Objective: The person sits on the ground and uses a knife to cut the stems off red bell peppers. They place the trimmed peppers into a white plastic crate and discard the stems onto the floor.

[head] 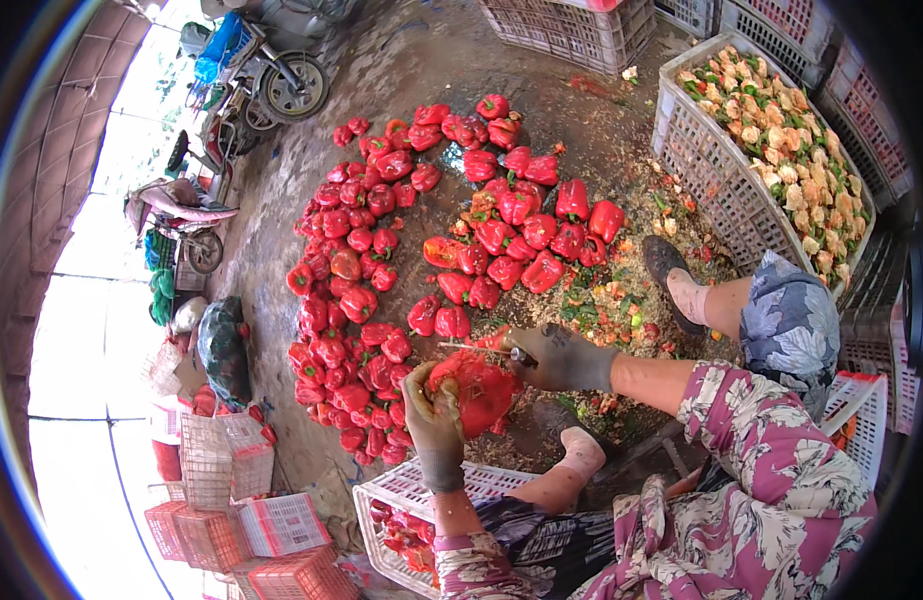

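Observation:
My left hand (435,420), in a soiled work glove, grips a large red bell pepper (480,397) held up close to me. Pale, stringy marks show on the pepper's upper face. In my gloved right hand (570,356) is a small knife (523,358), its thin blade pointing left just above the pepper. Part of the handle is hidden by my fingers. Whole red bell peppers (341,285) lie in a wide curved heap on the floor, and a smaller group (521,232) sits nearer my right hand. One orange-red pepper (441,252) there is cut open.
By my left arm stands a white plastic crate (461,474) with red pepper pieces inside. A large crate (720,176) of pepper cores is at the right. Seeds and green scraps (619,307) litter the floor by my shoe (668,274). Motorbikes (293,86) and stacked crates (206,465) stand farther left.

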A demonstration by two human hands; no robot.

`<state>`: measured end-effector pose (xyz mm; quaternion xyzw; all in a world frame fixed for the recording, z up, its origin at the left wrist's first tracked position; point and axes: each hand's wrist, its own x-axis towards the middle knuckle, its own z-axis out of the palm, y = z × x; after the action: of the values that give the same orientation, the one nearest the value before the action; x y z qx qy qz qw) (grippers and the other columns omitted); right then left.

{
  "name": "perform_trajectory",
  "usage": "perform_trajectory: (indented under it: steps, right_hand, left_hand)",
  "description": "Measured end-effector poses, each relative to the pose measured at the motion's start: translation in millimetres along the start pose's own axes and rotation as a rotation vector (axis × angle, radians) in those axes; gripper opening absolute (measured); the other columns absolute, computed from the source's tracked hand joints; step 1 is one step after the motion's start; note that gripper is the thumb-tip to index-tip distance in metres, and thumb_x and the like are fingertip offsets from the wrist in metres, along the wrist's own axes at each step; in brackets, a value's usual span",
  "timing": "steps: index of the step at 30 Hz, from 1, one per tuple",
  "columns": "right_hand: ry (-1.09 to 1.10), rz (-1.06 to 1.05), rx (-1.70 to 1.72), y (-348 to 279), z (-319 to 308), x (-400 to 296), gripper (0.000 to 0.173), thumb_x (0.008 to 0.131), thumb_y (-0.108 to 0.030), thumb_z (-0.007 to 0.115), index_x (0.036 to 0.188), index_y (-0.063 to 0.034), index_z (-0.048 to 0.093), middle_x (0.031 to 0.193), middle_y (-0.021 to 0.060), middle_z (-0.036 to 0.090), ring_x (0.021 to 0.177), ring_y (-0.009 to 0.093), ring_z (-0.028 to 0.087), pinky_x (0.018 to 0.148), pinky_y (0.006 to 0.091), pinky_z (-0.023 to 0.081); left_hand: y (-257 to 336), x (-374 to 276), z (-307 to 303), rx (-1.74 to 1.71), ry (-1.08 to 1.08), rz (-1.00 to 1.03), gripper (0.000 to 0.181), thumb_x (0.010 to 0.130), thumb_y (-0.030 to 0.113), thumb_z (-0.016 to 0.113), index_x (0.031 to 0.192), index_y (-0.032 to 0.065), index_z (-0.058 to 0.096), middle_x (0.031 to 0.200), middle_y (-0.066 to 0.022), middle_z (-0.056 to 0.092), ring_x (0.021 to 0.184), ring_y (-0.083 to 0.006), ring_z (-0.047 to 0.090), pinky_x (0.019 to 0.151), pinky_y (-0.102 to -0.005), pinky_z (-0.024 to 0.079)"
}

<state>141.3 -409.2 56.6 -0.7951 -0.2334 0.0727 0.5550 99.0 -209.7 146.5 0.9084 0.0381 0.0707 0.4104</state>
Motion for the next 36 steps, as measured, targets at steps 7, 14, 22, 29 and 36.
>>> perform_trajectory:
  steps: [7,14,22,29,36]
  right_hand:
    - [-0.097,0.066,-0.014,11,13,-16,0.021,0.091,-0.022,0.060,0.101,-0.0052,0.053,0.083,0.0184,0.064,0.082,0.037,0.067,0.069,0.0464,0.051]
    - [-0.151,0.087,0.021,20,21,-17,0.025,0.089,-0.021,0.059,0.107,-0.0039,0.054,0.089,0.0228,0.065,0.090,0.037,0.067,0.074,0.0473,0.053]
    - [-0.161,0.473,-0.180,57,16,-45,0.025,0.087,-0.018,0.056,0.107,-0.0037,0.056,0.086,0.0243,0.067,0.079,0.039,0.068,0.072,0.0505,0.052]
    - [0.177,0.153,0.127,-3,3,-8,0.018,0.090,-0.015,0.058,0.106,-0.0059,0.056,0.074,0.0192,0.063,0.075,0.036,0.068,0.067,0.0481,0.052]
    - [-0.121,0.316,-0.260,34,8,-26,0.021,0.093,-0.017,0.055,0.109,-0.0033,0.055,0.081,0.0206,0.063,0.081,0.038,0.066,0.070,0.0485,0.050]
  left_hand:
    - [2,-3,3,0.068,0.060,0.114,0.029,0.090,-0.001,0.058,0.119,0.0003,0.057,0.115,-0.0154,0.060,0.108,-0.0305,0.060,0.098,-0.0382,0.047]
    - [6,-10,11,0.083,0.017,0.211,0.037,0.081,-0.008,0.051,0.117,0.0001,0.057,0.116,-0.0159,0.060,0.109,-0.0322,0.060,0.100,-0.0410,0.047]
    - [-3,-2,9,-0.028,0.109,0.075,0.035,0.082,-0.007,0.045,0.115,-0.0015,0.054,0.113,-0.0118,0.056,0.110,-0.0241,0.054,0.104,-0.0345,0.039]
    - [-6,2,7,0.018,0.118,0.104,0.027,0.089,-0.004,0.047,0.114,0.0001,0.056,0.109,-0.0115,0.057,0.108,-0.0231,0.056,0.101,-0.0347,0.042]
    - [4,8,8,0.061,0.212,0.221,0.026,0.088,-0.008,0.048,0.111,0.0008,0.056,0.108,-0.0122,0.058,0.106,-0.0256,0.058,0.099,-0.0354,0.044]
